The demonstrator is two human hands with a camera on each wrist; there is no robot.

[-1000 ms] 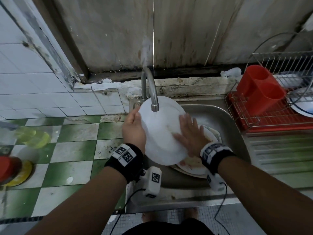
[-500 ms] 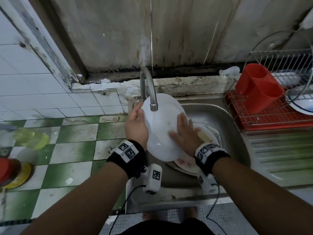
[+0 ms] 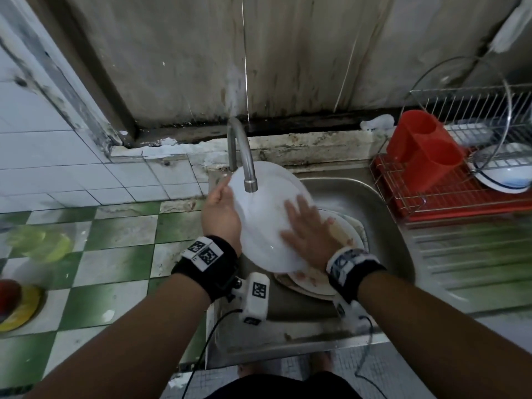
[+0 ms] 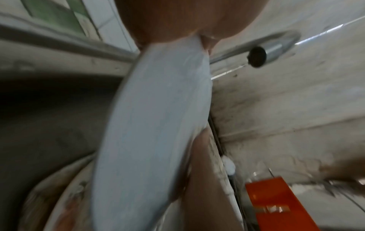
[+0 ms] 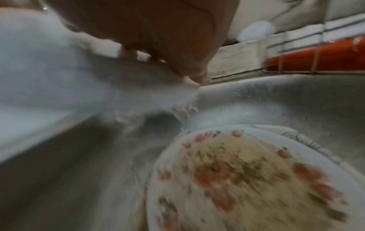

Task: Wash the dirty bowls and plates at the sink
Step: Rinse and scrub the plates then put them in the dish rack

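We see a white plate (image 3: 267,214) held up on a tilt in the middle of the head view, just under the end of the tap (image 3: 250,180). Our left hand (image 3: 220,216) grips the plate's left edge, thumb on the front and fingers curled behind it. Our right hand (image 3: 306,228) lies flat on the plate's face, with its fingers (image 3: 296,210) straight and spread out, pressing on it and not holding anything. In the right wrist view, water runs off the plate's low edge into the sink (image 3: 385,226).

Under the plate, in the sink at the middle right of the head view, lies a stack of dirty plates (image 3: 342,234). The top one has brown and red food bits on it.

At the upper right of the head view stands a wire dish rack (image 3: 460,197) with a red cup holder (image 3: 426,151) and a white bowl (image 3: 509,177) in it. At the left is a green and white tiled counter (image 3: 115,254).
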